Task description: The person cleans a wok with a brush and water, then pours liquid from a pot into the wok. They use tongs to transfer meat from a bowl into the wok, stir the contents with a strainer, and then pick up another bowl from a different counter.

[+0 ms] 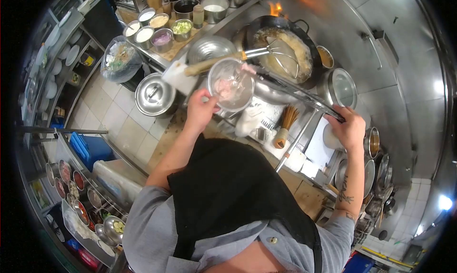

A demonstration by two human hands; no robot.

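My left hand [201, 110] is closed on the rim of a small metal bowl [248, 98], with pale raw meat pieces [223, 88] inside. In my right hand [348, 127] are long metal tongs [304, 95]. Their tips reach over the bowl's far edge and pinch a pale pink piece of meat [247, 69]. Beyond the bowl, a large black wok [312, 44] holds bubbling, light-brown oil [270, 61]. A wire skimmer [288, 59] lies across the wok, its wooden handle [202, 67] pointing left behind the bowl.
Flames [276, 9] rise behind the wok. Ingredient tubs [163, 40] line the counter at upper left. A lidded pot [154, 94] and a bagged bin [121, 59] stand at left. A bamboo brush [285, 125] lies before the stove; a metal pot [340, 88] sits right of the wok.
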